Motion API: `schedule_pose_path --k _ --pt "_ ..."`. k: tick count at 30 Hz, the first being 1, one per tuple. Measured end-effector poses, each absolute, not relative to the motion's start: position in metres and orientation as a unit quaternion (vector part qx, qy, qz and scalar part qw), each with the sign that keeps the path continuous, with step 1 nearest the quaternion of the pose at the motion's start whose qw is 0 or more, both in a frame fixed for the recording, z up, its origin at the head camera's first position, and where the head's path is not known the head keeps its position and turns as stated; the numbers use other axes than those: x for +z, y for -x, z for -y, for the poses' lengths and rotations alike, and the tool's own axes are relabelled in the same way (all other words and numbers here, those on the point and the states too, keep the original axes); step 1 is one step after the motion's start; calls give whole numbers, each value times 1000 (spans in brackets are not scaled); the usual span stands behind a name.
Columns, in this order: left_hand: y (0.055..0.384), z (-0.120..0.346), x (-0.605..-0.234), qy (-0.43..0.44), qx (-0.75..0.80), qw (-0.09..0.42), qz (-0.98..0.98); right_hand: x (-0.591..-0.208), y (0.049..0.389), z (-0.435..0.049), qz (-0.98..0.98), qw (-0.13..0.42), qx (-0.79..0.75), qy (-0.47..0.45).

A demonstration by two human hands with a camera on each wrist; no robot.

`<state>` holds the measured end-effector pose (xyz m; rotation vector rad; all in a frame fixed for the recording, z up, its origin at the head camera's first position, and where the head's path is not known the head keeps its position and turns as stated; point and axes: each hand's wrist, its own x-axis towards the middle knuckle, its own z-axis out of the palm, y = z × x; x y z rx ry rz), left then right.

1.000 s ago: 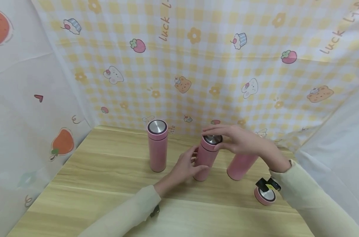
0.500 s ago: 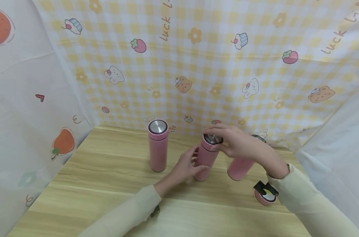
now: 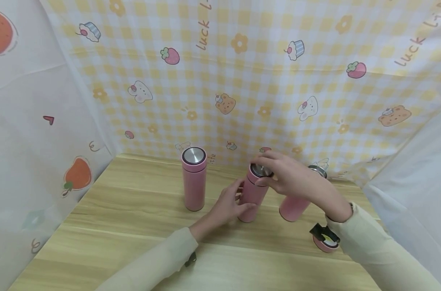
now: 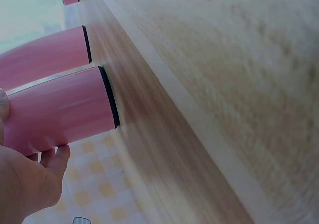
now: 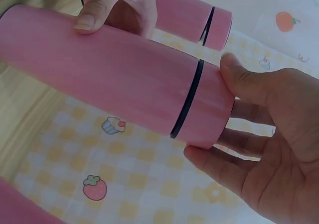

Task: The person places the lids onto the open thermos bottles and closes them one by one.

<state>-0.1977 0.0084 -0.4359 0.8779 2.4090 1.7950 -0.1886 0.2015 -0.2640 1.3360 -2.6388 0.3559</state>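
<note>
Middle bottle stands on the worktop, between a capped bottle and an uncapped bottle, apart from both; its lean in the head view is probably just lens angle, as the base looks flat in the left wrist view. Pink, hard, stiff shell, likely metal; should not dent or give under finger pressure. Probably moderate weight, contents unknown. Surface smooth with a slight sheen, so likely a bit slippery, more so if fingers are damp; not fragile, but tall and narrow, so a sideways push up high could tip it. Best hold: one hand round the body to stop it spinning, the other on the rim of its top cap, above the dark ring; the steel disc on top looks too slick for twisting. Left hand comes in low from the near side, curled round the body, thumb on the near face, fingers round the other side. Right hand arches over from the right, wrist bent, palm down, thumb on the near edge of the cap and fingers across to the far edge: pinching the cap, not spread. Can't tell whether the cap is tight or already turning. Right forearm passes in front of the uncapped bottle, sleeve close above a loose cap partly hidden by a black band at the cuff; low elbow could catch it.
</note>
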Motion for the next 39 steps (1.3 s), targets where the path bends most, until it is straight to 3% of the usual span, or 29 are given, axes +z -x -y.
schedule_pose_path --k 19,39 --pt "199 -10 -439 -289 575 -4 -765 -257 210 -224 840 -45 209 -498" --pt "199 -10 -439 -282 566 -3 -775 -263 206 -218 850 3 192 -491"
